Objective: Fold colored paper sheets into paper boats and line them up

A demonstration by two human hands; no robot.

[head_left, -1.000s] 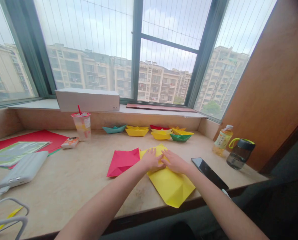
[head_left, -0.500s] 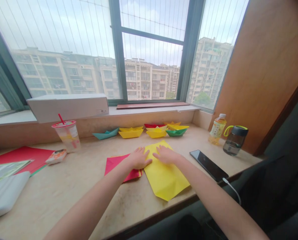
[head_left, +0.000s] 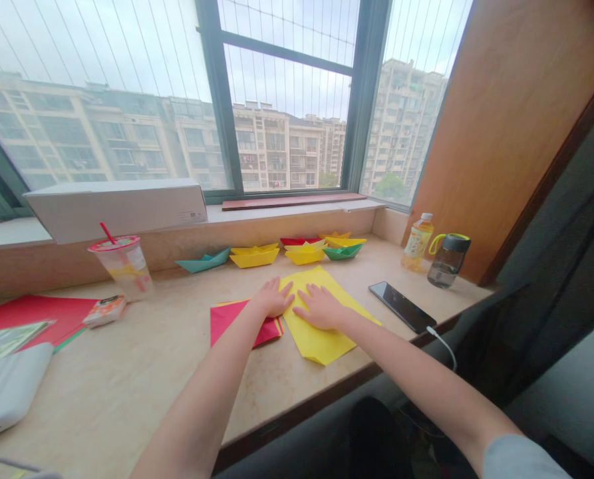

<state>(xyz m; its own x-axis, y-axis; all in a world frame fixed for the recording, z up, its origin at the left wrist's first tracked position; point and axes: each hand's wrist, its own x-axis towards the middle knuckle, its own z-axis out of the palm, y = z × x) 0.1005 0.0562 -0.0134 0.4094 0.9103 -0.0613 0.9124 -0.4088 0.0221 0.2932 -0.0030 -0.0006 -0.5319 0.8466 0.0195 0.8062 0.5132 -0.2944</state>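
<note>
Our left hand (head_left: 273, 299) and right hand (head_left: 319, 307) press flat, fingers spread, on the yellow paper (head_left: 321, 313) beside the phone (head_left: 401, 306).

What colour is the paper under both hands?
Yellow paper, seen best in the head view.

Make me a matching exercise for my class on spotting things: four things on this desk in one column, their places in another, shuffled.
1. yellow paper
2. phone
3. drink cup
4. white box

a. on the window ledge
b. under both hands
c. left of the paper boats
d. right of the hands, near the desk edge

Pairs: 1-b, 2-d, 3-c, 4-a
</note>
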